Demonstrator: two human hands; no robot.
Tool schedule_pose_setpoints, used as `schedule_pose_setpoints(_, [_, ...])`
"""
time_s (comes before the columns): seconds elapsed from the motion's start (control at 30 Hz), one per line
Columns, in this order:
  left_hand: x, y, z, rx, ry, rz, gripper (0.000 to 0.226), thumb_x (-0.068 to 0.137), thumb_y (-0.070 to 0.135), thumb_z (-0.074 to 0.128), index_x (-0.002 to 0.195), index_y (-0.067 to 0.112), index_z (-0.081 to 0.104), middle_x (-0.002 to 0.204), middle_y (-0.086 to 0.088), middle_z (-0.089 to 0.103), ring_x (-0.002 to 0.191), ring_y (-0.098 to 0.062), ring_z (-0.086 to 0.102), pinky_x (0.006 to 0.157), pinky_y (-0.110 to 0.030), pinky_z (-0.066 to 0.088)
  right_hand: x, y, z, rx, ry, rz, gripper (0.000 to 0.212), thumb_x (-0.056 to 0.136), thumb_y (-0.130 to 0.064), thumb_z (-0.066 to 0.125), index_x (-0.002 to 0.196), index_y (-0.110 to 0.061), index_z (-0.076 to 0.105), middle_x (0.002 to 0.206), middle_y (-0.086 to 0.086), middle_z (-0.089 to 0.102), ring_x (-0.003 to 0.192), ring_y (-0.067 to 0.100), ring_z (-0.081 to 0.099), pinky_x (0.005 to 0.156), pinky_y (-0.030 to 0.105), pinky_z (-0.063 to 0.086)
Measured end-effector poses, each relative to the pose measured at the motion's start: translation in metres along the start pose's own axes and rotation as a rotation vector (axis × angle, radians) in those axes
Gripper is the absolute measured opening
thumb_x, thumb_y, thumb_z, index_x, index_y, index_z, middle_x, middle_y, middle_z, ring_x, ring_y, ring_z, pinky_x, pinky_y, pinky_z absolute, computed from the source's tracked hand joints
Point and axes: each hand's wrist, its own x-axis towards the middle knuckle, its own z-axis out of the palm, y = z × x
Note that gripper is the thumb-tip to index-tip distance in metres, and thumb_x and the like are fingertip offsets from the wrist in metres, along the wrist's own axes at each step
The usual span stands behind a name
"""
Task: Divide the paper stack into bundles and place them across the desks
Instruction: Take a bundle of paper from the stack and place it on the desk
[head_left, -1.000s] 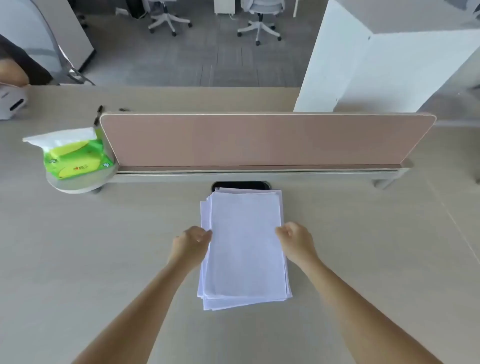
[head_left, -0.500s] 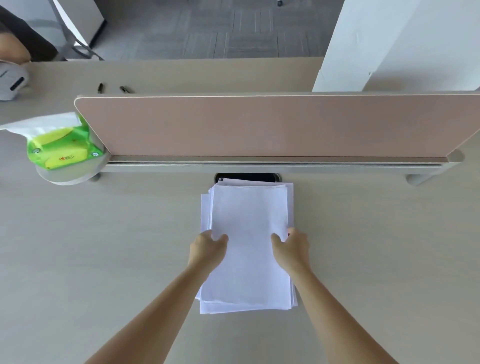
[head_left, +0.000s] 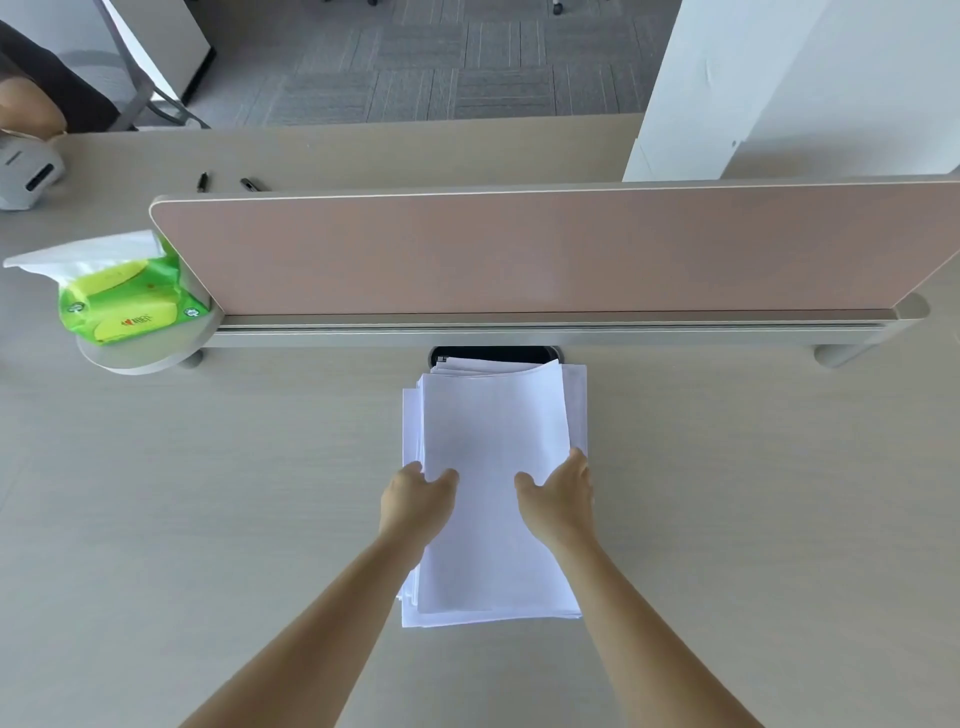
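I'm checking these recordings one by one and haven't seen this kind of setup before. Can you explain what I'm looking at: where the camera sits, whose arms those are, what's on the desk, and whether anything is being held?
There is no machine here. The picture comes from a wide-angle camera worn on a person's head, looking forward and down, so the two bare arms are the wearer's own. The left hand and right hand grip the sides of a loose stack of white paper sheets, thumbs on top. The stack lies on the pale wood-grain desk; its upper sheets look slightly lifted at the far end. Behind it stands a low pinkish-brown divider panel. At the panel's left end, a green pack of tissues sits on a round grey shelf. Two dark pens lie on the far desk.
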Motion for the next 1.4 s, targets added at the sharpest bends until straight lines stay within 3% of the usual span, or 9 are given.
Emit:
schedule_pose_setpoints(0.13, [-0.003, 0.003, 0.005, 0.029, -0.024, -0.001, 0.020, 0.087, 0.024, 0.052, 0.076, 0.009, 0.046, 0.072, -0.003, 0.041, 0.066, -0.022, 0.042, 0.049, -0.027, 0.022, 0.001, -0.001, -0.001, 0.007, 0.018, -0.001, 0.077, 0.089, -0.032, 0.060, 0.149, -0.004, 0.021, 0.154, 0.013, 0.033, 0.142, 0.033, 0.032, 0.112, 0.050, 0.035])
schedule_pose_setpoints(0.2, [0.003, 0.005, 0.008, 0.008, -0.040, -0.031, 0.032, 0.086, 0.030, 0.053, 0.105, 0.005, 0.060, 0.109, -0.014, 0.058, 0.096, -0.031, 0.055, 0.050, -0.026, 0.028, 0.003, -0.001, -0.005, 0.000, 0.021, 0.005, 0.078, 0.090, -0.031, 0.059, 0.151, -0.004, 0.019, 0.154, 0.014, 0.032, 0.142, 0.035, 0.029, 0.112, 0.048, 0.034])
schedule_pose_setpoints(0.27, [0.009, 0.004, 0.010, 0.013, -0.053, -0.070, 0.052, 0.087, 0.032, 0.052, 0.130, 0.003, 0.053, 0.139, -0.016, 0.049, 0.115, -0.031, 0.053, 0.053, -0.025, 0.033, 0.005, -0.001, -0.008, -0.006, 0.031, 0.001, 0.078, 0.091, -0.030, 0.058, 0.152, -0.003, 0.018, 0.154, 0.014, 0.032, 0.142, 0.036, 0.027, 0.111, 0.049, 0.035])
schedule_pose_setpoints(0.47, [0.006, 0.001, 0.016, 0.116, -0.051, -0.002, 0.039, 0.085, 0.034, 0.051, 0.112, 0.006, 0.056, 0.114, -0.015, 0.064, 0.092, -0.028, 0.060, 0.057, -0.029, 0.045, 0.002, 0.000, -0.010, -0.041, 0.044, -0.058, 0.078, 0.091, -0.031, 0.056, 0.152, -0.004, 0.017, 0.151, 0.015, 0.040, 0.138, 0.037, 0.037, 0.106, 0.053, 0.041])
schedule_pose_setpoints(0.6, [0.001, 0.006, 0.022, 0.148, -0.045, -0.048, 0.047, 0.081, 0.044, 0.051, 0.114, 0.011, 0.051, 0.118, -0.004, 0.054, 0.115, -0.033, 0.053, 0.087, -0.043, 0.052, -0.001, 0.001, -0.008, -0.053, 0.024, -0.069, 0.065, 0.091, -0.027, 0.056, 0.144, -0.002, 0.028, 0.145, 0.016, 0.045, 0.132, 0.037, 0.044, 0.102, 0.050, 0.045])
schedule_pose_setpoints(0.9, [0.009, 0.005, 0.020, 0.170, -0.040, -0.076, 0.049, 0.084, 0.043, 0.053, 0.120, 0.010, 0.050, 0.128, -0.007, 0.047, 0.119, -0.034, 0.050, 0.094, -0.049, 0.051, 0.001, -0.005, -0.009, -0.045, 0.014, -0.060, 0.068, 0.091, -0.031, 0.055, 0.146, -0.001, 0.028, 0.147, 0.015, 0.040, 0.133, 0.033, 0.041, 0.101, 0.049, 0.045])
schedule_pose_setpoints(1.1, [0.010, 0.003, 0.016, 0.135, -0.027, -0.066, 0.051, 0.088, 0.037, 0.054, 0.128, 0.006, 0.048, 0.129, -0.008, 0.047, 0.112, -0.032, 0.055, 0.073, -0.034, 0.047, 0.014, -0.010, -0.015, 0.105, -0.045, 0.047, 0.060, 0.090, -0.030, 0.055, 0.142, -0.004, 0.041, 0.142, 0.012, 0.043, 0.096, 0.027, 0.058, 0.070, 0.035, 0.049])
schedule_pose_setpoints(1.23, [0.008, 0.003, 0.016, 0.180, -0.005, -0.017, 0.042, 0.089, 0.037, 0.053, 0.116, 0.006, 0.049, 0.120, -0.010, 0.054, 0.107, -0.030, 0.056, 0.071, -0.033, 0.046, 0.011, -0.012, -0.010, -0.057, -0.033, 0.041, 0.058, 0.091, -0.033, 0.057, 0.138, -0.004, 0.038, 0.141, 0.015, 0.039, 0.121, 0.034, 0.046, 0.087, 0.040, 0.047])
schedule_pose_setpoints(1.4, [0.002, 0.008, 0.016, 0.241, 0.020, 0.011, 0.031, 0.090, 0.039, 0.053, 0.100, 0.011, 0.045, 0.114, -0.008, 0.052, 0.109, -0.031, 0.054, 0.091, -0.047, 0.052, 0.002, -0.012, 0.001, -0.086, -0.013, 0.043, 0.061, 0.090, -0.034, 0.059, 0.138, -0.006, 0.035, 0.143, 0.011, 0.044, 0.135, 0.035, 0.035, 0.107, 0.046, 0.033])
